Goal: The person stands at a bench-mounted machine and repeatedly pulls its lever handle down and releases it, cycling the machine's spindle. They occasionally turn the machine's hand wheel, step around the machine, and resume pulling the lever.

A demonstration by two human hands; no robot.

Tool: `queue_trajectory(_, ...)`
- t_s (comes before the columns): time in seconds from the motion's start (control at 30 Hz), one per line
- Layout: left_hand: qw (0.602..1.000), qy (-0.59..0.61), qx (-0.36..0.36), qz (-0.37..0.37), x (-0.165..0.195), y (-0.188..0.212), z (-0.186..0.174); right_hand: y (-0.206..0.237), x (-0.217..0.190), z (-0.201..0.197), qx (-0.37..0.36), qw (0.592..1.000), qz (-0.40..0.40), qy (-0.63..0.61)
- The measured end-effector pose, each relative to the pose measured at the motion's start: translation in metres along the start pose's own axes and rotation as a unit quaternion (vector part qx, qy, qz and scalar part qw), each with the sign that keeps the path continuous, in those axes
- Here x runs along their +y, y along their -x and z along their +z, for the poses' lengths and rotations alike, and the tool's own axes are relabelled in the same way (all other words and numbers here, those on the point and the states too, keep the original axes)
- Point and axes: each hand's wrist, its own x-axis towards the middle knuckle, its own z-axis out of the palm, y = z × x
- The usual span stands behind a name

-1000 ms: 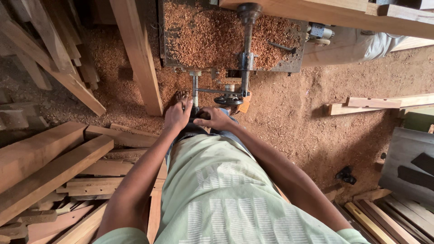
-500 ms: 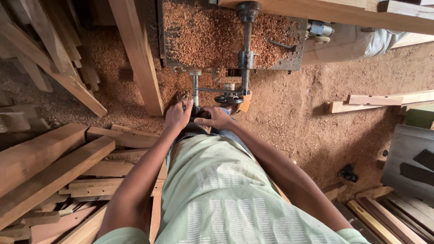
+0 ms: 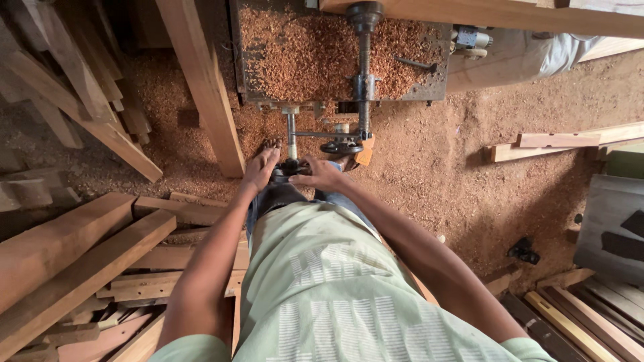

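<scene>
Both hands, left hand point(image 3: 260, 169) and right hand point(image 3: 320, 174), close their fingers around a metal crank handle point(image 3: 290, 167) below the shavings-covered machine worktop point(image 3: 302, 53); a firm, even grip suits turning.

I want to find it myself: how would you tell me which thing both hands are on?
Start at the metal machine table heaped with wood shavings at the top. A thin steel rod comes down from its near edge. At the rod's lower end sits a small dark round handwheel, with the left hand and right hand on either side; the bigger wheel beside it is untouched.

No packages, labels, signs or screens in view, only timber, sawdust, machine
</scene>
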Motion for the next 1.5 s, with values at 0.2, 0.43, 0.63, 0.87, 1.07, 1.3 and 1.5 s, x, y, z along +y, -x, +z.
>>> queue_trajectory(0.2, 0.998, -0.046, 0.038, -0.019, 0.003, -0.003, 0.006, -0.004, -0.030, 0.007, -0.021, 0.990, 0.098, 0.096)
queue_trajectory(0.43, 0.996, -0.027, 0.080, 0.024, 0.005, -0.001, 0.008, -0.004, -0.036, 0.004, -0.019, 0.992, 0.096, 0.082)
queue_trajectory(0.63, 0.996, -0.043, 0.075, -0.032, 0.007, 0.001, 0.008, -0.010, -0.033, 0.007, -0.017, 0.989, 0.100, 0.110)
queue_trajectory(0.87, 0.996, -0.033, 0.083, -0.001, 0.005, 0.000, 0.009, -0.008, -0.029, 0.009, 0.003, 0.994, 0.079, 0.081)
queue_trajectory(1.07, 0.995, -0.031, 0.088, 0.020, 0.001, 0.001, 0.010, -0.010, -0.027, 0.010, 0.003, 0.994, 0.079, 0.073)
queue_trajectory(1.3, 0.995, -0.048, 0.080, -0.021, 0.003, 0.001, 0.010, -0.010, -0.024, 0.011, 0.009, 0.994, 0.076, 0.084)
queue_trajectory(1.5, 0.995, -0.058, 0.082, -0.029, 0.007, 0.001, 0.010, -0.008, -0.023, 0.011, 0.030, 0.995, 0.066, 0.071)
